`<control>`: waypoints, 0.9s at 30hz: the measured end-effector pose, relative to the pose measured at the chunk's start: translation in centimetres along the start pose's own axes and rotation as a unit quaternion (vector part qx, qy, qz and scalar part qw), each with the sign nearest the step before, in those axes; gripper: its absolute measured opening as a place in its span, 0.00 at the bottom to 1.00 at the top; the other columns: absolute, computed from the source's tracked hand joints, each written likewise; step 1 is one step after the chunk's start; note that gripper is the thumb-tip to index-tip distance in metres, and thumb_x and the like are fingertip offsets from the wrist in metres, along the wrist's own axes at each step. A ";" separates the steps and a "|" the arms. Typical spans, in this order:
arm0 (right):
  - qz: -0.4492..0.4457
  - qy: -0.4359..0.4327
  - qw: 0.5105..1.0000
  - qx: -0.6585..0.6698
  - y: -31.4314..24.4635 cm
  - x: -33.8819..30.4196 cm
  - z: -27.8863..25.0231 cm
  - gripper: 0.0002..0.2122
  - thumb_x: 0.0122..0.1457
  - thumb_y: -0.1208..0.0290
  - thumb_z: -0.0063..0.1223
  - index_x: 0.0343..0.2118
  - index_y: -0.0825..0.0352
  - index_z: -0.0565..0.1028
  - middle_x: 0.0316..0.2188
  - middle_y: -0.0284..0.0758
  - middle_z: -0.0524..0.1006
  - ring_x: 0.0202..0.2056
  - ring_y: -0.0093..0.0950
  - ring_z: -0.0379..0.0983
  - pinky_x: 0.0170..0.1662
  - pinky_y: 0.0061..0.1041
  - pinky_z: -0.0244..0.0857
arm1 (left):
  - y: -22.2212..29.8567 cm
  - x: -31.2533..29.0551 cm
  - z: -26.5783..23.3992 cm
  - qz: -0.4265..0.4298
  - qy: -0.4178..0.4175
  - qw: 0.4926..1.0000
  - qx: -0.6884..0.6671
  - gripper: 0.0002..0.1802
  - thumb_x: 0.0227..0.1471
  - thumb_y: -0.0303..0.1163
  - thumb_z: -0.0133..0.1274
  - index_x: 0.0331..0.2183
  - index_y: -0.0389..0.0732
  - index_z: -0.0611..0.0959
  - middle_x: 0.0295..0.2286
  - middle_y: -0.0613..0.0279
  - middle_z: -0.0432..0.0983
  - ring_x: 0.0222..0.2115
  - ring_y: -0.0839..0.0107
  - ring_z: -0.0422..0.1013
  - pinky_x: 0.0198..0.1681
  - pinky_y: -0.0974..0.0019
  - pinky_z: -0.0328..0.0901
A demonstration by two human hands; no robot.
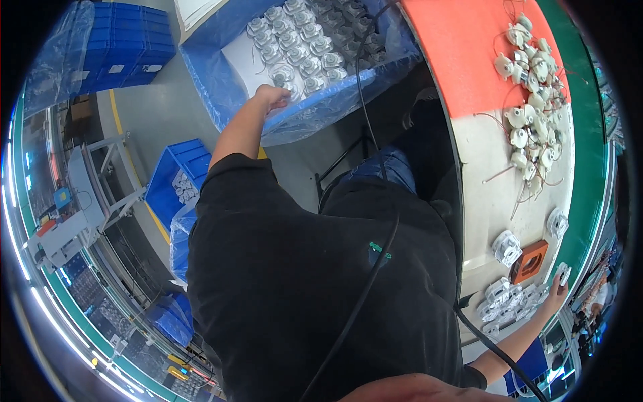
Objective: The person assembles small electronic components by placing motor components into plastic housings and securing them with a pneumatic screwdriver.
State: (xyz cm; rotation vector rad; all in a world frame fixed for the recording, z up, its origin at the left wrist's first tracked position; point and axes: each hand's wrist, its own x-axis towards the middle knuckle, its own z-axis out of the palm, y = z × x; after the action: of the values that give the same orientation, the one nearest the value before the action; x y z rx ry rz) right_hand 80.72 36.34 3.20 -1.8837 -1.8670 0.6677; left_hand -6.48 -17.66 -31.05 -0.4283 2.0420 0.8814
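At the near edge of a blue, plastic-lined box (pixel 301 114), my left hand (pixel 272 98) has its fingers curled at a white part (pixel 292 90) in the rows. The fingers partly hide what they grip. Rows of white and clear round assemblies (pixel 289 40) fill the box on a white sheet. Far to the right, my right hand (pixel 555 295) pinches a small white plastic housing (pixel 563 272) over the belt side of the table. An orange-brown square fixture (pixel 529 261) with a round hole lies close by, with a white housing (pixel 506 248) beside it.
Small cream motors with wires (pixel 532 100) are heaped on the red and white tabletop (pixel 482 154). Several white housings (pixel 509 301) cluster near my right forearm. A black cable (pixel 365 127) hangs across the view. Blue bins (pixel 127 43) stand at left, another (pixel 175 167) on the floor.
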 end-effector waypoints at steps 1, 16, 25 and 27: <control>0.001 0.010 1.000 0.003 -1.5 -1.3 0.9 0.32 0.60 0.60 0.63 0.60 0.76 0.63 0.47 0.36 0.72 0.48 0.26 0.70 0.53 0.24 0.62 | -0.1 1.0 0.3 0.003 -0.003 1.000 -0.025 0.24 0.40 0.21 0.66 0.41 0.23 0.78 0.41 0.51 0.76 0.31 0.64 0.78 0.30 0.69 0.79; 0.032 0.013 0.998 -0.058 -2.7 -3.8 0.7 0.30 0.61 0.61 0.62 0.60 0.73 0.65 0.46 0.34 0.72 0.47 0.24 0.68 0.53 0.23 0.60 | 1.6 1.0 2.6 0.044 0.008 0.982 0.182 0.16 0.49 0.29 0.67 0.34 0.27 0.82 0.29 0.50 0.81 0.22 0.64 0.79 0.24 0.68 0.77; 0.012 -0.018 1.000 0.004 -2.8 -6.4 1.2 0.26 0.60 0.70 0.61 0.60 0.69 0.67 0.54 0.38 0.73 0.54 0.30 0.70 0.59 0.29 0.63 | -3.1 15.1 -0.5 0.238 -0.096 0.719 0.646 0.12 0.42 0.42 0.57 0.19 0.45 0.85 0.20 0.57 0.79 0.22 0.65 0.76 0.27 0.60 0.69; 0.000 -0.005 1.000 0.017 -7.0 -6.6 6.4 0.26 0.57 0.70 0.64 0.58 0.68 0.69 0.54 0.37 0.73 0.55 0.29 0.70 0.59 0.28 0.62 | -6.0 16.2 -8.5 0.219 -0.083 0.781 0.578 0.13 0.44 0.44 0.57 0.22 0.44 0.86 0.20 0.58 0.78 0.21 0.65 0.75 0.27 0.60 0.69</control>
State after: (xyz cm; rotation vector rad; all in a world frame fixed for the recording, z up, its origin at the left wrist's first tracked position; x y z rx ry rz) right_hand 71.41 29.61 2.56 -1.8624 -1.8510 0.7048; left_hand -17.28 -27.67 -43.45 0.8013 2.1142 -0.2245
